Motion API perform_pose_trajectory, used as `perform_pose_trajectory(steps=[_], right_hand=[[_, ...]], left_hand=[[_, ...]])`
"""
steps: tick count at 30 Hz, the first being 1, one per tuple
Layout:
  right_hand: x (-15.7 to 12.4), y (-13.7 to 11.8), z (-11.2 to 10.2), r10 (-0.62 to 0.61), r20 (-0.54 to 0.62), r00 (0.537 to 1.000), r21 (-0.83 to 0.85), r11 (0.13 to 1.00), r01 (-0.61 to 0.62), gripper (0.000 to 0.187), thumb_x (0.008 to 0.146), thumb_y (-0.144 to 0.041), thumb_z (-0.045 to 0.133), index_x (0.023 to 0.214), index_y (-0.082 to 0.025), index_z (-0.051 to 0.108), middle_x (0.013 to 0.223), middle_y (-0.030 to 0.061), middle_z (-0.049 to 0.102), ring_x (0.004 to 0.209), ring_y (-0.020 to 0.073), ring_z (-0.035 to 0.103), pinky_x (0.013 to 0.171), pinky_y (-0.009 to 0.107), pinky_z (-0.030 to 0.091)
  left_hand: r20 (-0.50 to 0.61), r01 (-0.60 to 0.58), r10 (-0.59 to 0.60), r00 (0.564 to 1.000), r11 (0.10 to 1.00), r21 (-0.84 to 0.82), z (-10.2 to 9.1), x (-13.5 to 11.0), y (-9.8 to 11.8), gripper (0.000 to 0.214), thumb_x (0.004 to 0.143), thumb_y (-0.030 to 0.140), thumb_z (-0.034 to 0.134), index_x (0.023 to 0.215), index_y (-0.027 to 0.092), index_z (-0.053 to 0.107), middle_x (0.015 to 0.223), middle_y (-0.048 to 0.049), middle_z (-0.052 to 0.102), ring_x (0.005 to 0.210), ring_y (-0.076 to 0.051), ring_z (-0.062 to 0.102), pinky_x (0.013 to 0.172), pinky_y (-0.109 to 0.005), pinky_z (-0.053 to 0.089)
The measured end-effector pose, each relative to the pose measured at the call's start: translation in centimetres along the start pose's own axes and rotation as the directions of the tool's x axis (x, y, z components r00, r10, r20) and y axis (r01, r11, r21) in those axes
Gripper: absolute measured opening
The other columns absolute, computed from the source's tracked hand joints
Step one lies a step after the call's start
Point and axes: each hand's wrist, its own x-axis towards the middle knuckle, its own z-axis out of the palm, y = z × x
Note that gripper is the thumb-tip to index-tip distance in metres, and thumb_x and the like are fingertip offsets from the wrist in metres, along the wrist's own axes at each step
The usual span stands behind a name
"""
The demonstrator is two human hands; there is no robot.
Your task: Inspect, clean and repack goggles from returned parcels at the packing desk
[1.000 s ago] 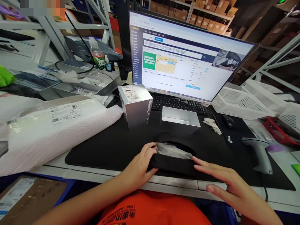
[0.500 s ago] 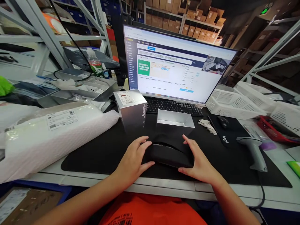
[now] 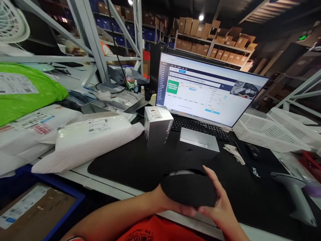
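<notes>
A rounded black case (image 3: 189, 189) with a narrow slit along its upper edge is held between my two hands, raised just over the desk's front edge. My left hand (image 3: 172, 202) grips it from the left and from below, and most of its fingers are hidden behind the case. My right hand (image 3: 220, 202) grips the right end, thumb at the lower edge and fingers up along the far side. Beyond the case, an open silver-grey box (image 3: 199, 138) lies on the black mat (image 3: 130, 164). Left of it stands a silver-and-dark product box (image 3: 158, 127) with a label on top.
Behind stand a monitor (image 3: 200, 90) and keyboard (image 3: 198, 129). At left lie a white padded parcel (image 3: 97, 140) and a green parcel (image 3: 27, 90). On the right are a barcode scanner (image 3: 293, 194), a mouse (image 3: 252, 150), a crumpled cloth (image 3: 234, 154) and white baskets (image 3: 268, 130).
The case has come nearer my body and tilted so its broad face shows. My left hand has moved round beneath it. The camera view has turned left.
</notes>
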Motion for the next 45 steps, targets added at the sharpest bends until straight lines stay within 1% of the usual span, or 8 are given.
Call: perform_pose_trajectory(steps=[4, 9, 13, 16, 28, 35, 39, 45], right_hand=[[-0.1, 0.0, 2.1, 0.161, -0.045, 0.986, 0.074, 0.985, -0.157, 0.096, 0.063, -0.063, 0.088, 0.143, -0.025, 0.052, 0.144, 0.0151, 0.054, 0.128, 0.033, 0.058, 0.103, 0.043, 0.052], [-0.1, 0.0, 3.1, 0.461, 0.266, 0.847, -0.001, 0.878, -0.478, 0.042, 0.088, -0.054, 0.064, 0.069, -0.016, 0.066, 0.055, 0.0035, 0.06, 0.049, 0.0177, 0.059, 0.054, 0.031, 0.052], [0.1, -1.2, 2.9, 0.322, 0.281, 0.904, 0.013, 0.941, -0.339, 0.023, 0.092, -0.04, 0.061, 0.093, -0.018, 0.07, 0.086, 0.0068, 0.07, 0.082, 0.021, 0.066, 0.078, 0.033, 0.055], [0.2, -2.0, 2.8, 0.328, 0.434, 0.839, 0.133, 0.898, -0.42, 0.029, 0.092, -0.039, 0.062, 0.111, -0.018, 0.066, 0.099, 0.0079, 0.069, 0.087, 0.0206, 0.067, 0.08, 0.033, 0.055], [1.4, -3.0, 2.1, 0.328, 0.464, 0.823, -0.473, 0.877, -0.083, 0.031, 0.101, -0.024, 0.044, 0.073, -0.019, 0.057, 0.073, 0.002, 0.068, 0.065, 0.0136, 0.06, 0.062, 0.025, 0.038], [2.5, -4.5, -3.1, 0.293, 0.756, 0.585, -0.31, 0.948, -0.074, 0.033, 0.101, -0.024, 0.048, 0.069, -0.018, 0.054, 0.07, -0.0017, 0.062, 0.062, 0.0089, 0.056, 0.06, 0.019, 0.04], [4.2, -4.7, -5.8, 0.339, 0.778, 0.529, -0.162, 0.922, -0.352, 0.041, 0.1, -0.041, 0.052, 0.069, -0.016, 0.058, 0.067, 0.002, 0.063, 0.059, 0.0112, 0.063, 0.056, 0.019, 0.047], [7.9, -5.4, -6.2, 0.465, 0.547, 0.696, 0.181, 0.746, -0.641, 0.047, 0.084, -0.057, 0.07, 0.063, -0.017, 0.057, 0.049, -0.0015, 0.059, 0.035, 0.0063, 0.047, 0.035, 0.015, 0.036]], left_hand=[[-0.068, -0.027, 0.017, 0.998, 0.989, -0.144, 0.6, 0.4, 1.6, 0.055, 0.062, 0.051, 0.089, 0.105, 0.018, 0.075, 0.096, -0.008, 0.077, 0.102, -0.03, 0.071, 0.094, -0.042, 0.057], [-0.32, -0.096, -0.042, 0.947, 0.91, -0.404, 1.5, 1.0, 2.9, 0.075, 0.051, 0.04, 0.096, 0.117, 0.019, 0.068, 0.086, -0.0044, 0.075, 0.087, -0.025, 0.071, 0.081, -0.037, 0.059], [-0.429, -0.138, -0.089, 0.899, 0.873, -0.469, 1.5, 1.5, 3.1, 0.081, 0.048, 0.04, 0.097, 0.12, 0.021, 0.065, 0.089, -0.003, 0.073, 0.098, -0.027, 0.07, 0.089, -0.039, 0.058], [-0.447, -0.117, -0.125, 0.886, 0.872, -0.476, 1.2, 1.8, 2.8, 0.078, 0.052, 0.042, 0.095, 0.122, 0.021, 0.064, 0.095, -0.0043, 0.073, 0.093, -0.026, 0.07, 0.083, -0.04, 0.06], [-0.596, -0.154, -0.167, 0.785, 0.88, -0.45, -0.5, 2.3, 1.4, 0.068, 0.06, 0.037, 0.092, 0.121, 0.021, 0.066, 0.105, -0.006, 0.076, 0.102, -0.026, 0.071, 0.099, -0.04, 0.056], [-0.505, 0.0, -0.284, 0.815, 0.872, -0.49, -1.0, 0.4, 1.6, 0.075, 0.049, 0.036, 0.094, 0.117, 0.019, 0.068, 0.097, -0.0056, 0.076, 0.098, -0.03, 0.073, 0.092, -0.043, 0.06], [-0.444, 0.046, -0.295, 0.846, 0.869, -0.492, -0.5, -0.1, 1.8, 0.073, 0.043, 0.037, 0.096, 0.109, 0.019, 0.07, 0.091, -0.0051, 0.076, 0.092, -0.028, 0.073, 0.085, -0.041, 0.062], [-0.304, -0.019, -0.03, 0.952, 0.987, -0.157, -1.5, 0.3, 2.5, 0.052, 0.044, 0.025, 0.093, 0.092, 0.018, 0.074, 0.088, -0.007, 0.077, 0.083, -0.027, 0.074, 0.077, -0.038, 0.063]])
